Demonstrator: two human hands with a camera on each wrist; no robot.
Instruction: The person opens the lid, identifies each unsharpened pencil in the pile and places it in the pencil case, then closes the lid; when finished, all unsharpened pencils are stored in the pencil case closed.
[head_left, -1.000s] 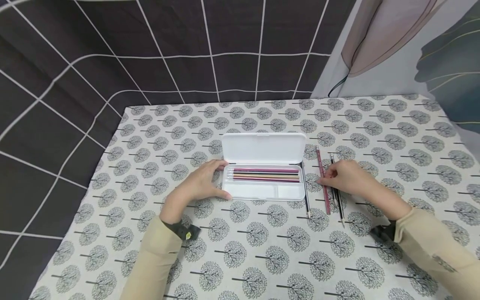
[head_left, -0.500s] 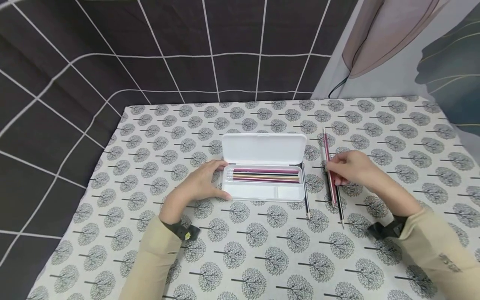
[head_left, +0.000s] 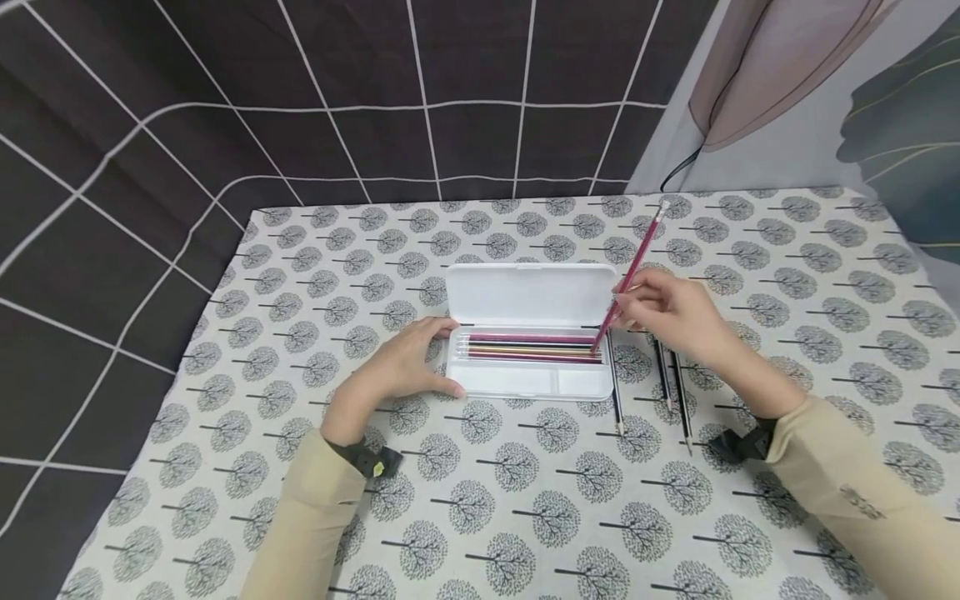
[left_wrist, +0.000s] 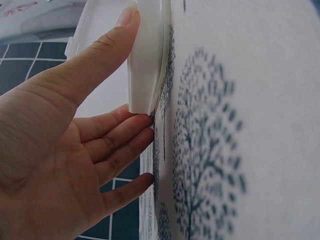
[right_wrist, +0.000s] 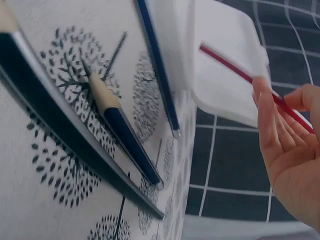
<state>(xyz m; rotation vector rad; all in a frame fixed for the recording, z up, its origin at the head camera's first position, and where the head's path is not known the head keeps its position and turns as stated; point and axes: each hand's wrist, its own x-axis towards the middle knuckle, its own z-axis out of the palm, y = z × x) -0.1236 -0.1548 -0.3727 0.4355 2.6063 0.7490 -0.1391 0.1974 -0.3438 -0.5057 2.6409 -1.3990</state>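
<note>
My left hand (head_left: 405,358) holds the left end of an open white pencil case (head_left: 510,381), thumb along the front side and fingers at the back corner. In the left wrist view the thumb (left_wrist: 102,47) lies against the case wall (left_wrist: 145,60). Several pencils (head_left: 532,350) lie side by side in the back compartment; the front compartments hold nothing. Between thumb and fingers my right hand (head_left: 678,317) pinches a dark-pink pencil (head_left: 639,254). It slants, eraser end raised to the far right, lower end overlapping the right part of the pencil row.
The case lid (head_left: 531,296) stands raised at the back. One dark pencil (head_left: 617,400) lies along the case's right side. Two more dark pencils, one on the left (head_left: 663,375) and one on the right (head_left: 681,400), lie below my right hand on the tree-print tablecloth (head_left: 525,467).
My right hand has picked up the dark-pink pencil from the cloth and carried it left, tilting it over the case's right end. The left hand has stayed at the case.
</note>
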